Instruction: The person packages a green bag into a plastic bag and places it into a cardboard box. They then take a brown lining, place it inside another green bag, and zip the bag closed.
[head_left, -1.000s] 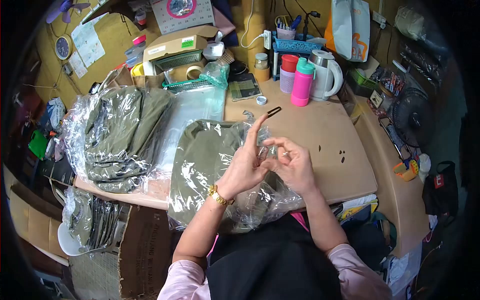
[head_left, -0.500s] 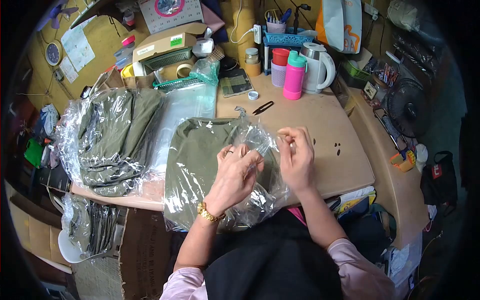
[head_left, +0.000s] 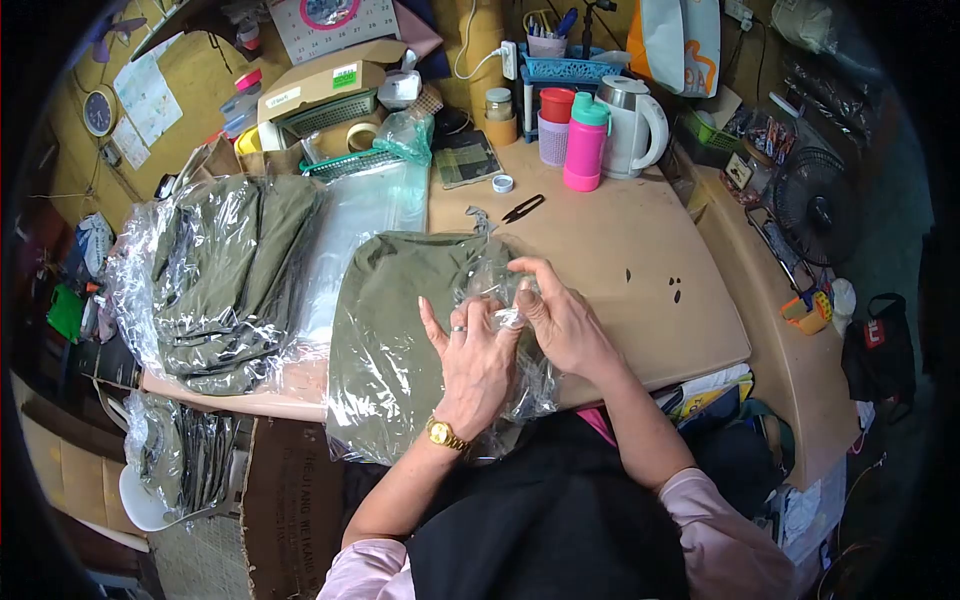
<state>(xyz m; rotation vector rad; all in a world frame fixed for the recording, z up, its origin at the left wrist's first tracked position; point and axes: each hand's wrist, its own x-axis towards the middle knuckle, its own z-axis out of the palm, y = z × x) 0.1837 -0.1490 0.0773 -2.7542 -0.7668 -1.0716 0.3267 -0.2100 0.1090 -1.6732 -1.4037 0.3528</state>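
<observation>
Brown tabletop (head_left: 590, 260), snips (head_left: 523, 208) at 12 o'clock. Left hand (head_left: 477, 358) pinches the clear bag (head_left: 385, 390); right hand (head_left: 572, 335)'s grip I can't tell. I'd keep the bag taut.

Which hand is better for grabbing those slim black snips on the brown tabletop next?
Probably the right hand: it's nearer the slim black snips. The left hand is farther back, over the clear plastic bag of olive-green cloth.

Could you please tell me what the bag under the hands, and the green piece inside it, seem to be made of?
Bag: thin, clear, glossy plastic film, judging by its sharp white glare and crinkles.
Green piece: probably fabric, rather matt, with soft folds; the exact fibre cannot be told.
</observation>
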